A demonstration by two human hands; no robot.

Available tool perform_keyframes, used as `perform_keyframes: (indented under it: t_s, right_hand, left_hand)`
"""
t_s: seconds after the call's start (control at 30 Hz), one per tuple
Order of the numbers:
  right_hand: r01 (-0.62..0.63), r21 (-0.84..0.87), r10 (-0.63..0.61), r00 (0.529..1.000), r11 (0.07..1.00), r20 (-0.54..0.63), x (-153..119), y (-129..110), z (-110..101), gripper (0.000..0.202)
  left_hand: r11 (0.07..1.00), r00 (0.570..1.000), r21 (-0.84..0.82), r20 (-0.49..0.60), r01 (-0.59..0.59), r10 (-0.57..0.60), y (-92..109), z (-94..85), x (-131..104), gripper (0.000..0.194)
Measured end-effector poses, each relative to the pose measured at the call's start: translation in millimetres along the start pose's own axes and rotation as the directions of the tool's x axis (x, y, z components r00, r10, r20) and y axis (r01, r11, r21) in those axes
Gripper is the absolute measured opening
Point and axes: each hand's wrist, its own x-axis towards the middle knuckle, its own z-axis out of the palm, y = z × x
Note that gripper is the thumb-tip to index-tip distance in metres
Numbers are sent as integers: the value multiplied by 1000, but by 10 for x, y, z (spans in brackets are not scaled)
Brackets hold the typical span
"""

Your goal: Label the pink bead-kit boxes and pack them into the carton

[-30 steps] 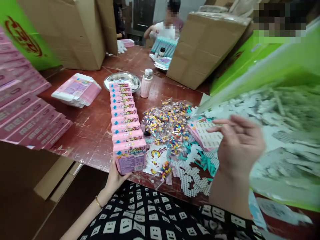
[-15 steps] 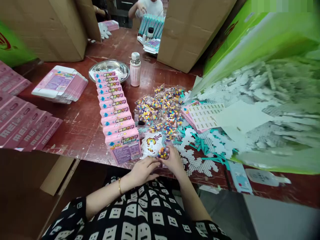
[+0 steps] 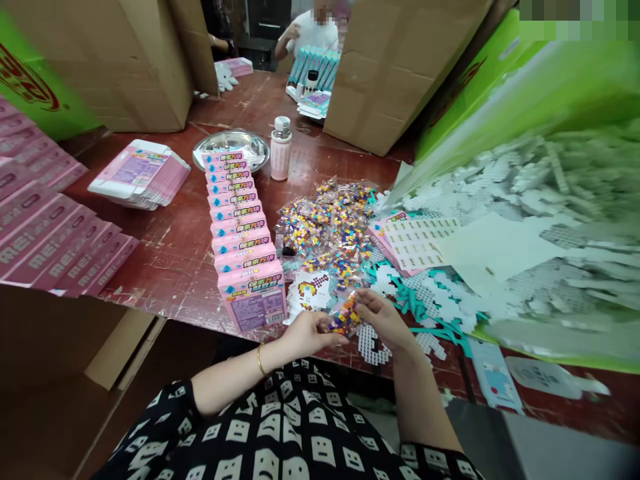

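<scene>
Between my two hands, at the table's front edge, is a small clear bag of colourful building bricks (image 3: pixel 345 316). My right hand (image 3: pixel 386 320) pinches its upper right side. On the lower left, my left hand (image 3: pixel 309 333) is closed on the bag with thumb and fingers. Just behind my left hand lies a pile of white cards (image 3: pixel 306 292) printed with pixel patterns. Further back sits a heap of similar brick bags (image 3: pixel 325 223). White perforated plates (image 3: pixel 374 345) and turquoise strips (image 3: pixel 413 307) lie beside and beyond my right hand.
Left of the cards stands a row of pink boxes (image 3: pixel 253 293). Behind it are a metal bowl (image 3: pixel 200 148) and a bottle (image 3: pixel 281 150). Flat cartons (image 3: pixel 135 175) lie farther left. A green sack (image 3: pixel 575 200) of white plates fills the right. Someone sits across the table.
The brick bag has moved right, away from the cards, and more of it shows. Both hands have shifted right with it. The whole view has also shifted slightly.
</scene>
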Motion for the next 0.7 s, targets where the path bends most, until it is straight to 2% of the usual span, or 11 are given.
perform_keyframes:
  t_s: [0.1,0.17,0.23,0.3,0.37,0.43,0.5,0.57,0.63,0.7]
  right_hand:
    - [-35,112,48,992,993,-116,59,33,-28,44]
    - [36,210,12,975,977,-221,92,60,-38,43]
    - [146,291,-46,944,946,-326,111,80,7,42]
    - [245,336,-80,896,910,-438,120,102,123,45]
    - [263,400,-41,875,878,-483,128,140,282,46]
    - [199,488,30,906,850,-423,133,193,433,42]
    - [134,542,71,938,830,-341,131,244,543,39]
    - [157,550,60,932,820,-356,117,276,609,40]
    - [223,543,24,912,810,-410,91,284,642,40]
    - [262,531,-25,911,806,-411,62,272,649,42]
  left_hand:
    - [948,985,-287,138,141,-105,69,-58,42,53]
    - [877,966,-409,170,251,-197,87,-89,50,57]
    - [808,952,-504,165,305,-256,89,-90,55,58]
    - [774,961,-573,116,271,-251,74,-58,60,60]
    - [776,975,-601,27,191,-219,47,-15,55,58]
    - [826,982,-556,-89,92,-169,24,8,32,51]
    - [902,972,-431,-218,-13,-91,20,-3,-4,43]
    - [937,954,-342,-297,-73,-34,34,-35,-33,45]
    - [918,947,-394,-308,-38,-93,51,-66,-41,55]
    - [856,945,-516,-265,30,-193,59,-79,-32,62]
